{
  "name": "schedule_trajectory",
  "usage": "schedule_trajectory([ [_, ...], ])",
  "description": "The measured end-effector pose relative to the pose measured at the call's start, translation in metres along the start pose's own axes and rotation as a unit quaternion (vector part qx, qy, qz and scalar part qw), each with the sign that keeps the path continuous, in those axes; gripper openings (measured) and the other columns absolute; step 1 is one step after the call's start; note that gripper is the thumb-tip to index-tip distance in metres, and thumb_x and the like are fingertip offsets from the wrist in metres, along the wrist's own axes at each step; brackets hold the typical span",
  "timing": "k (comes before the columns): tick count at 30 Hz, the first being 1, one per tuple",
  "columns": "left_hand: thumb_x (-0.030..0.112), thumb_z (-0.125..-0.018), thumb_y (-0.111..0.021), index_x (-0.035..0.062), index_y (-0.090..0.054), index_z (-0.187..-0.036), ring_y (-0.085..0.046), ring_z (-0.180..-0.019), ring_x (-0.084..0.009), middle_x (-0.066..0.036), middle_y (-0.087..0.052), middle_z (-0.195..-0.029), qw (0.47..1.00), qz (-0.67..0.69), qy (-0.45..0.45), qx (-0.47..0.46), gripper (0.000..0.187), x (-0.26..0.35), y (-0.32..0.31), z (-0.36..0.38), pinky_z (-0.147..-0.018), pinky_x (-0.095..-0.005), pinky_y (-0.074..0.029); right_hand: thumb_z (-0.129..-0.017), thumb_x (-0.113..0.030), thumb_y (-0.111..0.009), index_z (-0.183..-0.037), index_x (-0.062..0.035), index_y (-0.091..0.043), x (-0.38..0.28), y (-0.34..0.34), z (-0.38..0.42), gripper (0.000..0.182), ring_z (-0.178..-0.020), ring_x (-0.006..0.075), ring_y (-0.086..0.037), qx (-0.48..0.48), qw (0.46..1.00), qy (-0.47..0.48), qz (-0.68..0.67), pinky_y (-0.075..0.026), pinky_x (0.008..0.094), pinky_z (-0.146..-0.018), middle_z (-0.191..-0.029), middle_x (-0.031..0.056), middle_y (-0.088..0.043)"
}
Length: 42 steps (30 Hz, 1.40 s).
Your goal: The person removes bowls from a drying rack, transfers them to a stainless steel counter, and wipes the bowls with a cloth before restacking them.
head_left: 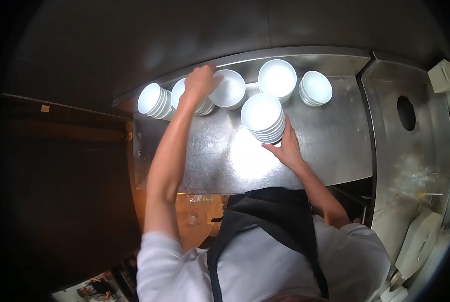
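My right hand (288,150) grips a stack of white bowls (263,115) low on its right side, with the thumb at the front near the base. The stack leans slightly toward me over the steel counter. My left hand (202,82) is stretched to the back of the counter, at the left rim of another white bowl (229,89). Its thumb lies over that rim and the fingers bend behind it; their tips are partly hidden. Beneath my left wrist, a stack of white bowls (178,93) is partly covered.
More stacked white bowls stand along the back: a leaning stack (150,98) at far left, a taller one (277,78) and one at right (316,88). The steel counter (204,156) has a raised back edge. To the right, a steel surface (391,121) has a dark oval hole.
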<state>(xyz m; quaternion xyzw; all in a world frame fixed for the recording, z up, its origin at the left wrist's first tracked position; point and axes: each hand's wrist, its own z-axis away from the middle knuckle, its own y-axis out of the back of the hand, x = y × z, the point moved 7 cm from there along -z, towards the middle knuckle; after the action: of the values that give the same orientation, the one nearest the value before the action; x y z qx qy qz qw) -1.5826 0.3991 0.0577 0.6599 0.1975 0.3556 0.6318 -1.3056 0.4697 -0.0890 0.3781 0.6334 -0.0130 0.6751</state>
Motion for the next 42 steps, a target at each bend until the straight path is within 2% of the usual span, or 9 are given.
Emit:
schedule_trajectory([
  [5,0.034,-0.081,-0.072,0.0025,-0.056,-0.129,-0.055,-0.121,-0.0323,-0.020,-0.056,-0.131,0.980,-0.045,-0.008,-0.192,0.060,-0.028,-0.042,-0.053,-0.101,-0.0402,-0.043,-0.072,-0.021,-0.081,-0.149,-0.0025,-0.012,0.005,0.002,-0.014,0.105,-0.131,0.0392,-0.042,-0.019,0.997,0.018,-0.071,-0.038,0.0469,-0.106,-0.141,0.0272,-0.038],
  [9,0.034,-0.078,-0.075,0.0001,-0.063,-0.121,-0.062,-0.108,-0.0305,-0.018,-0.064,-0.118,0.976,-0.032,-0.040,-0.212,0.056,-0.027,-0.046,-0.059,-0.096,-0.0387,-0.045,-0.073,-0.017,-0.080,-0.149,-0.0034,-0.010,0.016,-0.010,-0.017,0.104,-0.133,0.0367,-0.040,-0.037,0.987,-0.018,-0.158,-0.036,0.0454,-0.108,-0.143,0.0260,-0.036],
  [17,0.030,-0.079,-0.071,0.0005,-0.070,-0.102,-0.068,-0.089,-0.0334,-0.019,-0.070,-0.097,0.976,0.004,-0.028,-0.214,0.037,-0.018,-0.024,-0.041,-0.080,-0.0423,-0.052,-0.077,-0.022,-0.078,-0.149,-0.0010,-0.012,0.015,-0.013,0.007,0.100,-0.134,0.0366,-0.039,0.052,0.993,-0.080,-0.072,-0.035,0.0433,-0.109,-0.146,0.0265,-0.033],
  [21,0.022,-0.086,-0.063,0.0056,-0.070,-0.105,-0.066,-0.091,-0.0361,-0.017,-0.070,-0.093,0.970,0.102,-0.189,0.116,0.026,0.005,0.035,0.009,-0.078,-0.0405,-0.051,-0.081,-0.025,-0.075,-0.145,-0.0004,-0.025,0.012,-0.006,0.055,0.085,-0.124,0.0340,-0.050,0.144,0.977,-0.133,-0.078,-0.046,0.0401,-0.099,-0.142,0.0229,-0.041],
  [23,0.019,-0.090,-0.061,0.0030,-0.069,-0.106,-0.068,-0.093,-0.0304,-0.015,-0.071,-0.099,0.913,0.257,-0.277,0.153,0.024,0.026,0.050,0.045,-0.081,-0.0376,-0.052,-0.083,-0.023,-0.073,-0.140,-0.0009,-0.035,0.010,-0.007,0.086,0.072,-0.117,0.0306,-0.056,0.161,0.971,-0.163,-0.073,-0.050,0.0388,-0.091,-0.139,0.0196,-0.046],
  [27,0.017,-0.097,-0.054,-0.0019,-0.068,-0.108,-0.064,-0.090,-0.0157,-0.010,-0.070,-0.098,0.891,0.373,-0.254,-0.045,0.026,0.080,0.014,0.135,-0.080,-0.0274,-0.048,-0.085,-0.016,-0.069,-0.123,-0.0008,-0.054,-0.024,0.005,0.178,0.043,-0.097,0.0251,-0.067,0.269,0.945,-0.179,-0.041,-0.055,0.0372,-0.079,-0.116,0.0128,-0.064],
  [28,0.016,-0.097,-0.053,-0.0011,-0.068,-0.104,-0.062,-0.086,-0.0130,-0.008,-0.070,-0.095,0.850,0.413,-0.320,-0.065,0.024,0.093,-0.016,0.151,-0.074,-0.0258,-0.048,-0.086,-0.017,-0.068,-0.119,0.0002,-0.056,-0.032,0.012,0.200,0.039,-0.093,0.0258,-0.068,0.275,0.943,-0.183,-0.026,-0.055,0.0362,-0.079,-0.109,0.0140,-0.067],
  [35,0.014,-0.097,-0.054,0.0007,-0.065,-0.111,-0.064,-0.089,-0.0122,-0.007,-0.070,-0.098,0.687,0.347,-0.442,-0.461,0.022,0.211,-0.143,0.343,-0.075,-0.0254,-0.050,-0.088,-0.020,-0.065,-0.112,-0.0001,-0.058,-0.014,0.030,0.393,0.032,-0.091,0.0272,-0.069,0.446,0.850,-0.275,-0.062,-0.054,0.0361,-0.081,-0.095,0.0156,-0.070],
  [42,0.011,-0.095,-0.057,-0.0013,-0.064,-0.113,-0.067,-0.092,-0.0155,-0.012,-0.070,-0.103,0.547,0.202,-0.568,-0.581,0.023,0.346,-0.192,0.573,-0.082,-0.0274,-0.052,-0.087,-0.029,-0.065,-0.112,-0.0035,-0.060,0.017,0.027,0.629,0.036,-0.090,0.0327,-0.068,0.524,0.754,-0.396,-0.015,-0.053,0.0404,-0.080,-0.096,0.0172,-0.070],
])
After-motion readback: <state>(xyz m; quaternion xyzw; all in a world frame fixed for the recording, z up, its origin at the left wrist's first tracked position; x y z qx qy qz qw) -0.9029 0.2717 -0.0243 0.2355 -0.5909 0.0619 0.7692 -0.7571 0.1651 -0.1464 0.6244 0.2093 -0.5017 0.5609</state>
